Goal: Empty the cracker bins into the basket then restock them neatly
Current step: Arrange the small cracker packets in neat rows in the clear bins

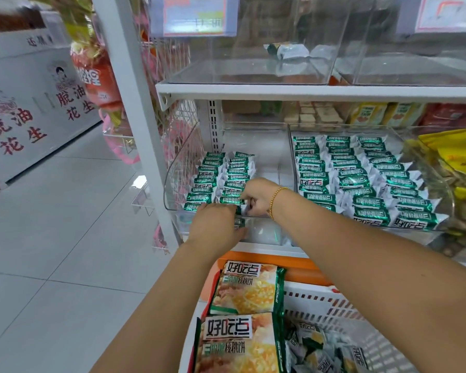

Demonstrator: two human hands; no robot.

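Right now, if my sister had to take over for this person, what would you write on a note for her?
Left hand: rests on packets at the front of the left bin; its grip is hidden.
Right hand: pinches a cracker packet at the front of the second row.
Things: the left bin holds two neat rows, with bare space on its right side. Right bin is full, in three rows. Loose packets lie in the basket.
Done: right bin looks restocked.
Left: probably fill the left bin's bare side from the basket.
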